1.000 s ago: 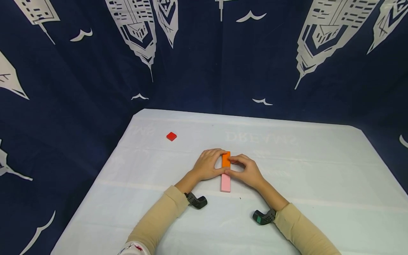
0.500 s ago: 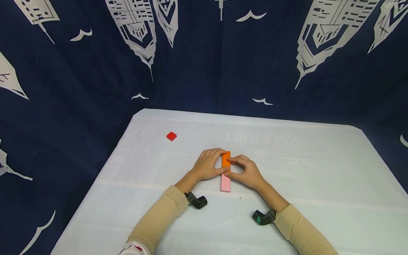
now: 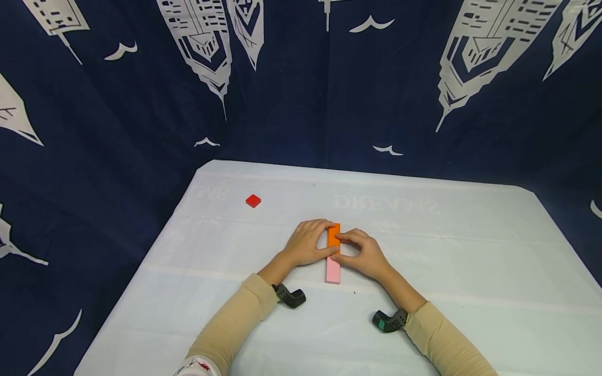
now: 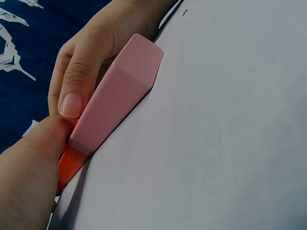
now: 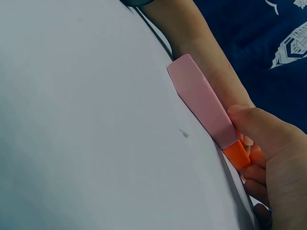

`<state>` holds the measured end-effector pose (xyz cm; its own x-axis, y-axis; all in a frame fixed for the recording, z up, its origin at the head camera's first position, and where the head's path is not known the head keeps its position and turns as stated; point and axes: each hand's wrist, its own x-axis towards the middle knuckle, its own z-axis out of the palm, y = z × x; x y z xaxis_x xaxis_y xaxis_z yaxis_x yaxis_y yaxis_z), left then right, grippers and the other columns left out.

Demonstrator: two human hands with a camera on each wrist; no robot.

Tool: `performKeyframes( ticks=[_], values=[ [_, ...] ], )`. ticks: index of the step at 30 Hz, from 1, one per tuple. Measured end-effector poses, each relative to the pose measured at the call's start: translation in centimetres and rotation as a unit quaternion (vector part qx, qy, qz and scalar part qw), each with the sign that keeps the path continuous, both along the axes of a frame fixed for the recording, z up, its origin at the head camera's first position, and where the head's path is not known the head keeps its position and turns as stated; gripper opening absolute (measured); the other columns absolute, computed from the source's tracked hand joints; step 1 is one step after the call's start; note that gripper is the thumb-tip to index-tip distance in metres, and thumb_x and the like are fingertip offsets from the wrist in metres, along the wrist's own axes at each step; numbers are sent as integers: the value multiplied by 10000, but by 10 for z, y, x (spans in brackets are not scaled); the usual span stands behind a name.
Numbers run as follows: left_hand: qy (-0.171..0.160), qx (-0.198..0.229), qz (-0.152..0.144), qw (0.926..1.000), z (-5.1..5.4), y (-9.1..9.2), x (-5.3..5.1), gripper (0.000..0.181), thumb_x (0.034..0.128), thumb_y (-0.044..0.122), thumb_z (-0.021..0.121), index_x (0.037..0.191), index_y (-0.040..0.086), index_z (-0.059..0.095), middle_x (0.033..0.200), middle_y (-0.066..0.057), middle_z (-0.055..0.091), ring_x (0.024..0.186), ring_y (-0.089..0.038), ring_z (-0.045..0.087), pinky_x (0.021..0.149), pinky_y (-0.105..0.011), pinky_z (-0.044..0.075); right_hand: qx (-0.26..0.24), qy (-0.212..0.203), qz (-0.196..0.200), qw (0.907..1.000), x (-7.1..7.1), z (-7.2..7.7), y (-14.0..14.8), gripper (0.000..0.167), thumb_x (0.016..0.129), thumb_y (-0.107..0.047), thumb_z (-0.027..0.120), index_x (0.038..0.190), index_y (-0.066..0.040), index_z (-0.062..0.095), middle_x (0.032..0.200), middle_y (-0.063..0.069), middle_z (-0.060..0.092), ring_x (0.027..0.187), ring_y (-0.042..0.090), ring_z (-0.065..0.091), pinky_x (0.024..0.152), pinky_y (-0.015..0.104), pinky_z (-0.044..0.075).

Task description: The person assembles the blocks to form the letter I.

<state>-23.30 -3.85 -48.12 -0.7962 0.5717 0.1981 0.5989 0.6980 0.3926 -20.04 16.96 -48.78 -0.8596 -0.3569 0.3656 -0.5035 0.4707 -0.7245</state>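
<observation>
Left hand point(image 3: 307, 244): grips the orange block point(image 3: 333, 237) from the left.
Right hand point(image 3: 366, 254): pinches it from the right.
Pink block point(image 3: 333, 271): on the white table point(image 3: 451, 261), end to end with the orange block, nearer the person.
Red block point(image 3: 253, 201): well apart, farther off leftward.

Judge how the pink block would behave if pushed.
The pink block looks rigid, with straight edges. Its flat faces suggest it would slide rather than roll. Lying lengthwise on the white tabletop, it seems unlikely to tip.
</observation>
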Motion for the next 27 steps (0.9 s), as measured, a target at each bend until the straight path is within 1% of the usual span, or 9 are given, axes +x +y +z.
performKeyframes(
  ticks=[8, 13, 21, 27],
  values=[
    [-29, 44, 11, 10000, 0, 0, 0, 620, 895, 518, 622, 1391, 172, 485, 1409, -1, 502, 1341, -203, 405, 1122, -422, 273, 5, -20, 30, 10000, -1, 1, 0, 489, 721, -218, 877, 1143, -42, 707, 1053, 14, 676, 1028, 197, 609, 943, 360, 478],
    [25, 38, 4, 10000, 1, 0, -2, 619, 894, 523, 624, 1390, 178, 487, 1404, 4, 506, 1338, -202, 411, 1118, -424, 282, 43, 39, 21, 10000, -3, 0, 0, 486, 719, -214, 878, 1140, -42, 707, 1053, 16, 674, 1030, 195, 606, 941, 362, 479],
    [-95, -30, -16, 9999, 4, -2, -2, 612, 895, 516, 620, 1383, 168, 493, 1398, -6, 509, 1336, -213, 412, 1115, -434, 289, -3, 46, 72, 10000, -4, 0, -1, 481, 718, -212, 878, 1135, -40, 708, 1056, 21, 678, 1031, 198, 606, 940, 350, 479],
    [-184, -68, -165, 9997, 6, -2, -4, 598, 904, 509, 613, 1375, 160, 497, 1395, -16, 506, 1338, -222, 404, 1112, -448, 291, 32, 54, 3, 10000, -2, -1, -1, 480, 711, -207, 882, 1128, -42, 710, 1053, 18, 680, 1039, 193, 602, 941, 361, 476]
  ],
)
